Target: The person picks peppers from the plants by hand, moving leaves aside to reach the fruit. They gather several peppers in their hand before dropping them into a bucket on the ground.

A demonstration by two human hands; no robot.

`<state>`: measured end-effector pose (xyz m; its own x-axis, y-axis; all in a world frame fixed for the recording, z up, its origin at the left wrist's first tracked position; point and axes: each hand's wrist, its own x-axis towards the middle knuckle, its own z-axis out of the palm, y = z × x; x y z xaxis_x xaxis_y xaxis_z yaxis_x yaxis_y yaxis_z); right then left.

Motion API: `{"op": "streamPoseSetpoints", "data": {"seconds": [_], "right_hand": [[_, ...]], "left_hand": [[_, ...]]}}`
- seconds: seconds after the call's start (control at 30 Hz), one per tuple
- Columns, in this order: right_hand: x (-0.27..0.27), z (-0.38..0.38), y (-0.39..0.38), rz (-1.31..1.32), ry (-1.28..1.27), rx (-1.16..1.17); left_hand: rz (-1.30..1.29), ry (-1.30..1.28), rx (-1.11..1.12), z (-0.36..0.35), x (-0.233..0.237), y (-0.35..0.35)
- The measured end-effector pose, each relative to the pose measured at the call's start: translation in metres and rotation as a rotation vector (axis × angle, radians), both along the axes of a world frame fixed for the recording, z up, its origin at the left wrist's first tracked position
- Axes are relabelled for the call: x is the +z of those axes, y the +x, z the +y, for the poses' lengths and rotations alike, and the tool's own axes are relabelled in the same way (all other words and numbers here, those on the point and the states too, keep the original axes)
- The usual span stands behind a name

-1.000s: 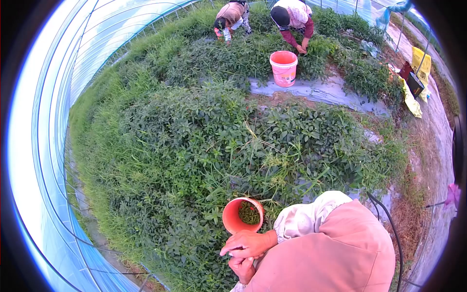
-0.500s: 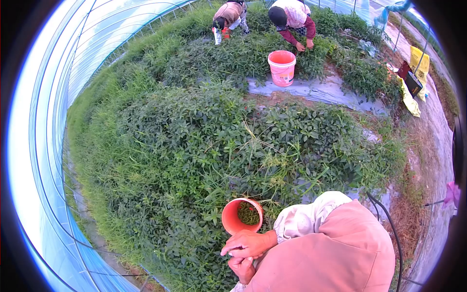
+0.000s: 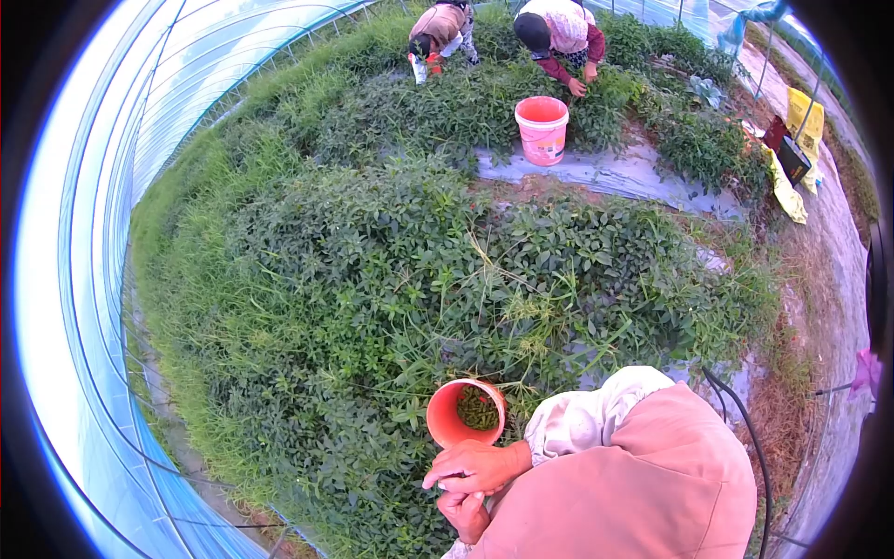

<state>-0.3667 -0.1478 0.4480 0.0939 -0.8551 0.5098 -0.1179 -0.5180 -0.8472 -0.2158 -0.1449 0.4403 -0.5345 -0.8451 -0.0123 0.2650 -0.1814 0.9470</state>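
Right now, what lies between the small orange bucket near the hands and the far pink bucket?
Head view: dense leafy plants, then a grey ground sheet by the far bucket.

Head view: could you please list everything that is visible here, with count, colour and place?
plants: many, green, low beds across the middle
small bucket: one, orange, among the leaves low in the middle, green pickings inside
large bucket: one, orange-pink, on the film at the top
ground film: one sheet, grey, between the beds
tan-clad co-worker: one, bent over the plants, top
red-sleeved co-worker: one, beside the large bucket
plastic wall: one, bluish, along the left
yellow bags: some, right edge
hose: one, black, lower right
sleeve: one, white, bottom
upper own hand: just below the small bucket
lower own hand: beneath it
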Motion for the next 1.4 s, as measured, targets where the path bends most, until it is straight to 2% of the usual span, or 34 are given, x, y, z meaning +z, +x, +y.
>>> {"op": "streamPoseSetpoints", "data": {"seconds": [0.2,0.37,0.57,0.67,0.77,1.13,1.3,1.4], "right_hand": [[0.0,0.001,-0.001,0.005,-0.01,0.016],[0.001,0.002,-0.002,0.011,0.004,0.021],[0.006,0.003,-0.005,0.047,0.183,0.125],[0.014,-0.001,-0.01,0.127,0.176,0.151],[0.006,-0.002,-0.006,0.093,0.167,0.168],[-0.003,-0.002,-0.003,0.048,0.174,0.133],[-0.004,-0.002,-0.005,0.005,0.261,0.146],[-0.003,-0.002,-0.006,0.039,0.194,0.096]], "left_hand": [[-0.018,-0.029,-0.015,-0.002,-0.011,0.005],[-0.032,-0.04,-0.041,0.0,0.002,-0.001],[-0.006,0.009,-0.049,-0.002,0.0,0.001],[-0.002,-0.013,-0.006,-0.002,0.001,-0.002],[0.036,-0.003,0.004,-0.001,-0.002,-0.002],[0.062,0.042,-0.019,-0.001,0.007,-0.006],[0.087,0.056,-0.03,-0.004,-0.002,-0.003],[0.072,0.079,0.002,-0.004,-0.005,-0.002]]}}
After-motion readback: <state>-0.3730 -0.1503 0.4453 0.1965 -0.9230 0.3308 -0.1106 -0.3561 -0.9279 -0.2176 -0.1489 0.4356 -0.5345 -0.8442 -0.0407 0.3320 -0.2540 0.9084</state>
